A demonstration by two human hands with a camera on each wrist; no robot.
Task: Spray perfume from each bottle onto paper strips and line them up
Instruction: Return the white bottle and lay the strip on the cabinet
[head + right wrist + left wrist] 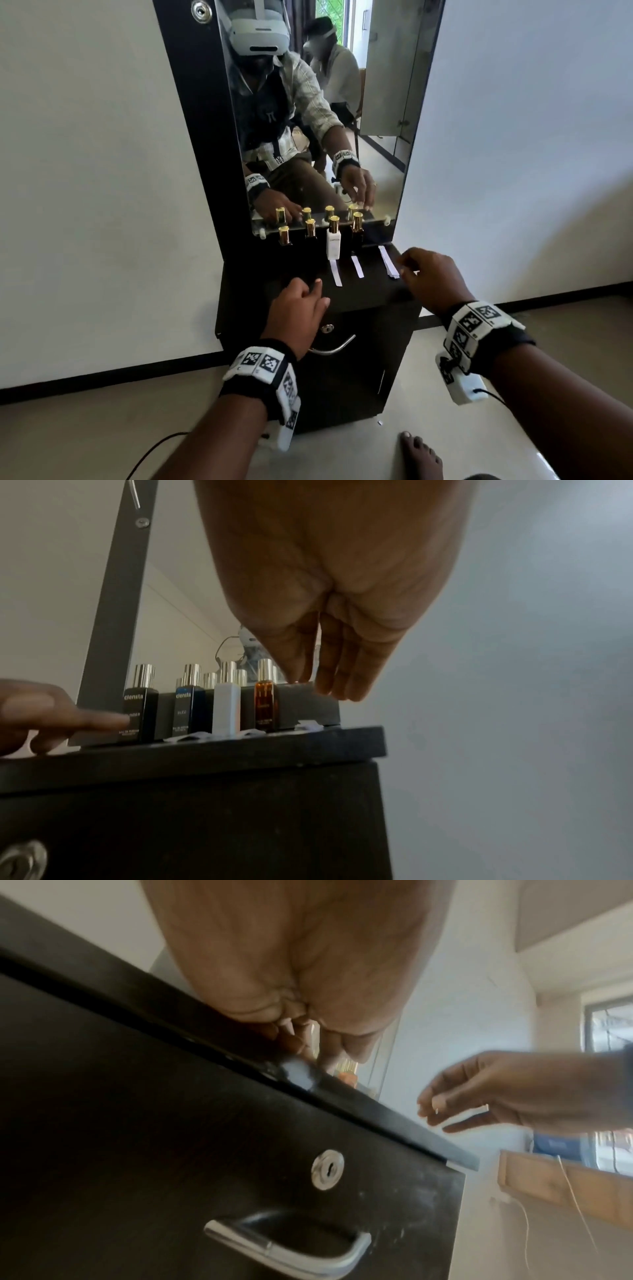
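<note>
Four gold-capped perfume bottles stand in a row under the mirror: a black one (pixel 284 235), a dark blue one (pixel 310 228), a white one (pixel 333 241) and an amber one (pixel 357 228). One paper strip (pixel 336 273) lies before the white bottle, another strip (pixel 357 266) before the amber one. A small stack of strips (pixel 388 262) lies at the right. My right hand (pixel 404 269) hovers just right of that stack, fingers pointing down and holding nothing visible. My left hand (pixel 313 291) rests on the cabinet top (pixel 294 263), loosely curled, index finger stretched forward, empty.
The black cabinet has a drawer lock (pixel 327 329) and a metal handle (pixel 334 346) below my left hand. The mirror (pixel 318 113) rises right behind the bottles. My bare foot (pixel 421 455) and a cable (pixel 154 452) are on the tiled floor.
</note>
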